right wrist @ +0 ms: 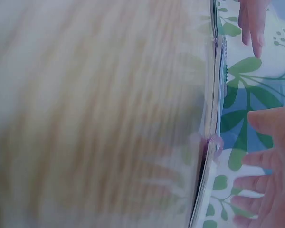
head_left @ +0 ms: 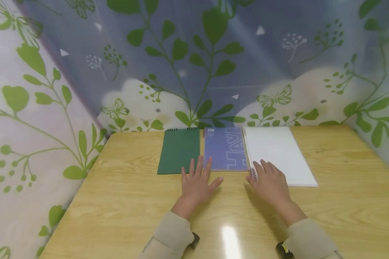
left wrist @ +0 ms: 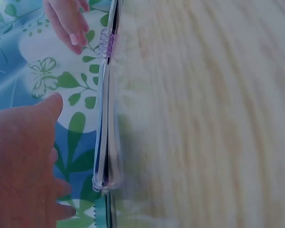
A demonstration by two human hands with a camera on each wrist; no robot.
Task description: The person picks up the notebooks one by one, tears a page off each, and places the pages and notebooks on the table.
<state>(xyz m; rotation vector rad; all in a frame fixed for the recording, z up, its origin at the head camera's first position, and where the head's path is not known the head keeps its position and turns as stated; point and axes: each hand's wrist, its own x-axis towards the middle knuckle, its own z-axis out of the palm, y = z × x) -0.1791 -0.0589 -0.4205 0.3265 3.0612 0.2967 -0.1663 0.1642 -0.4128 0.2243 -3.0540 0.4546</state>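
Where the head view shows overlap, wrist views reveal parted fingers (right wrist: 252, 183) above notebooks (head_left: 225, 148).

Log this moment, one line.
left hand: open | right hand: open | green spiral notebook, purple spiral notebook, white spiral notebook: lying side by side

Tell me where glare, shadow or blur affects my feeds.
Head view: white glare on the table between the sleeves, soft shadow beside the right hand; left wrist view: table grain blurred and washed out; right wrist view: similar blur, plus faint reflections of fingers.
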